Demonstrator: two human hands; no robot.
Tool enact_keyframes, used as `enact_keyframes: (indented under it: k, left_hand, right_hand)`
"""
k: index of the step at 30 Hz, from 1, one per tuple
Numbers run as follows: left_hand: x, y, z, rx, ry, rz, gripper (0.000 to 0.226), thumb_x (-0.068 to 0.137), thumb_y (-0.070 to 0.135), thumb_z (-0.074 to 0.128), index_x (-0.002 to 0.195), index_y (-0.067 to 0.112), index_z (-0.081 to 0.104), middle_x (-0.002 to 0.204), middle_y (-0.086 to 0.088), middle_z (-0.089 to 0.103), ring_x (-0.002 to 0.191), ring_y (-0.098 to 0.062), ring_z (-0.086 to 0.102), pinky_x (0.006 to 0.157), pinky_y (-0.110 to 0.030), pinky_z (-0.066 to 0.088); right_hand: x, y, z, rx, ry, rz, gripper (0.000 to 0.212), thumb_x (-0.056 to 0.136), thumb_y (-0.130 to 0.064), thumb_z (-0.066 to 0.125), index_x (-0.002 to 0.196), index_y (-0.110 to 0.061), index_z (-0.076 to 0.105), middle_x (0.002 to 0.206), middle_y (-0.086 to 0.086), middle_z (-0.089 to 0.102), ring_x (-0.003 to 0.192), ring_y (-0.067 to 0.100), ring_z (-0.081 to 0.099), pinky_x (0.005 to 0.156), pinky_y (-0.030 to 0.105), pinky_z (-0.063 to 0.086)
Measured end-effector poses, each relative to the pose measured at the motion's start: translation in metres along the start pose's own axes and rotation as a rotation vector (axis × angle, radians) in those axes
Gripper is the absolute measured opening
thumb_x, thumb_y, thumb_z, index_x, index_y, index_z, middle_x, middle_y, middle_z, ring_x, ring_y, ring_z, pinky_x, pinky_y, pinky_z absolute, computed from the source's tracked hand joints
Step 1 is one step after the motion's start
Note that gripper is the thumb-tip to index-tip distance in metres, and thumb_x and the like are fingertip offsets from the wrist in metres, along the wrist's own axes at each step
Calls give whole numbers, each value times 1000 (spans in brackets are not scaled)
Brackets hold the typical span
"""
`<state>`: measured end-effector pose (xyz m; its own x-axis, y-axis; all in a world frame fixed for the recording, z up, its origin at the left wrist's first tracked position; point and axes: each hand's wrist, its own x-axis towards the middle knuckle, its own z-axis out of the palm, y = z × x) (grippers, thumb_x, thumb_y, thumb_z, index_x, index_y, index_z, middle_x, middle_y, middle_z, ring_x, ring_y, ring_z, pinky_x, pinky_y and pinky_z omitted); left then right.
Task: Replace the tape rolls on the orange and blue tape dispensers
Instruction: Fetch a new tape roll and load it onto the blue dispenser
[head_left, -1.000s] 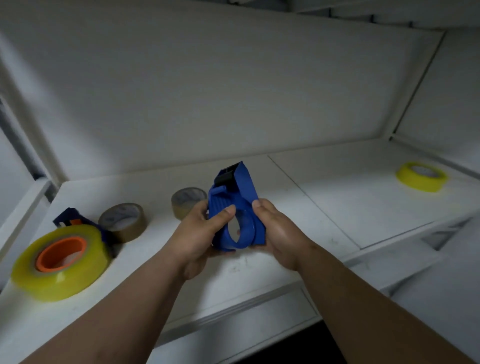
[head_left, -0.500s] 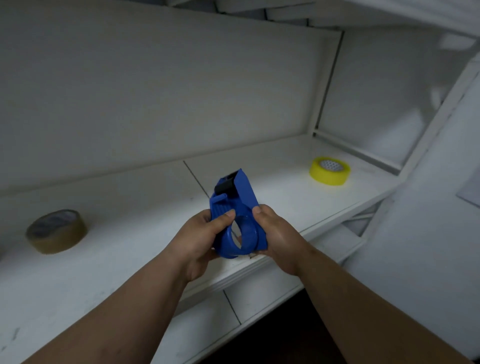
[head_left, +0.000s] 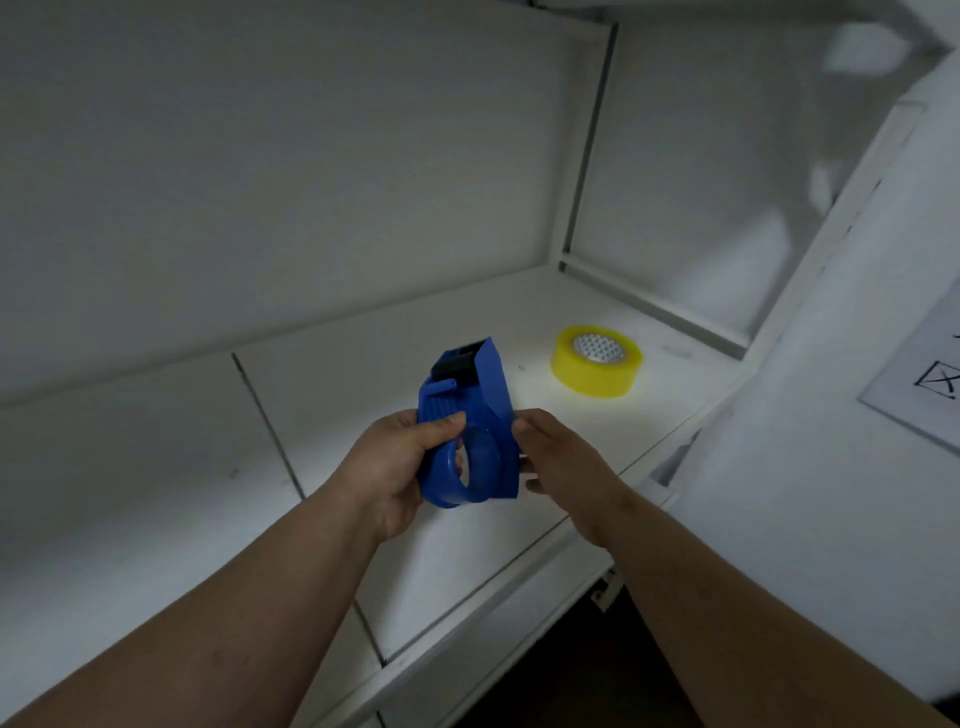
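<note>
A blue tape dispenser (head_left: 467, 431) with a black toothed cutter at its top is held upright over the white shelf. Its round hub is bare, with no roll on it. My left hand (head_left: 400, 467) grips its left side, thumb over the front. My right hand (head_left: 561, 462) sits against its right edge with fingers loosening; contact looks light. A full yellow tape roll (head_left: 596, 361) lies flat on the shelf, a hand's width beyond and right of the dispenser. The orange dispenser is out of view.
The white shelf (head_left: 156, 493) runs left to right with a seam (head_left: 270, 431) across it. A back wall and a right side panel (head_left: 691, 182) close it in. A white sheet with a drawn mark (head_left: 935, 384) hangs at the far right.
The view has swung right: the brown rolls and the orange-cored yellow roll left the frame, and the yellow roll now lies closer. My right hand has eased its grip on the dispenser.
</note>
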<state>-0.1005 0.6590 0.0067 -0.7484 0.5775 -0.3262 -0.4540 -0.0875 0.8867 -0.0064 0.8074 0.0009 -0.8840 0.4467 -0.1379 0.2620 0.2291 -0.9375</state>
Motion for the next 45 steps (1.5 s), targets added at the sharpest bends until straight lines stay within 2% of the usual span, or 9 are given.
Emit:
enact_keyframes:
  k: [9,13,17,22,29,35,38,40,45]
  left_hand:
    - [71,3,41,5,150,21,6,93,12,62,97,8,65,71,-2,76,59,-16,71,49,-28,54]
    - [90,0,62,-2,234,57,10,97,12,56,95,9,65,64,2,75,54,-13,70,47,-26,53]
    - [104,-1,77,23,310,83,16,98,13,53,100,9,68,73,-2,78,67,-21,71,57,-32,53]
    - [108,-3,80,17,384,101,17,97,9,52,101,9,69,81,-7,79,79,-29,71,63,-38,55]
    - [113,-4,70,-22,446,78,16,97,6,52,100,9,67,86,-10,78,82,-31,71,67,-40,57]
    - [113,1,45,-99,472,86,26,96,4,52,120,7,61,96,-10,75,82,-29,71,66,-40,57]
    - [111,5,33,-152,508,126,61,96,2,52,150,22,30,117,-5,62,91,-27,66,69,-41,56]
    - [104,9,28,-140,530,173,62,97,1,51,144,35,28,108,-2,59,90,-26,65,66,-40,55]
    - [79,16,19,-122,486,274,21,95,19,61,101,30,44,105,-10,65,86,-29,67,68,-44,55]
  right_hand:
    - [81,37,-87,-552,179,-67,31,95,-21,50,124,-15,57,125,6,60,108,21,56,86,25,40]
    - [122,53,-116,-800,227,-129,38,89,-22,55,126,-18,56,132,8,53,121,31,47,97,37,40]
    - [152,61,-133,-922,326,-278,52,79,-20,60,131,-15,51,138,10,47,127,32,41,104,39,33]
    - [178,66,-140,-1078,167,-189,61,85,-37,54,141,-21,36,143,2,45,138,20,32,117,43,12]
    - [183,68,-133,-1197,198,-211,46,88,-35,51,132,-24,45,132,-2,53,133,22,37,116,49,4]
    - [161,72,-112,-1162,274,-467,37,76,-25,70,110,-17,62,103,2,64,112,26,56,108,50,20]
    - [148,56,-94,-1092,378,-642,40,69,-22,74,106,-17,62,95,1,63,101,28,59,98,46,28]
    - [140,40,-83,-1057,400,-771,38,72,-23,69,110,-19,60,98,-1,62,103,26,57,97,44,29]
    - [118,13,-49,-977,376,-1073,32,77,-17,65,109,-18,62,102,-2,64,106,22,57,99,48,34]
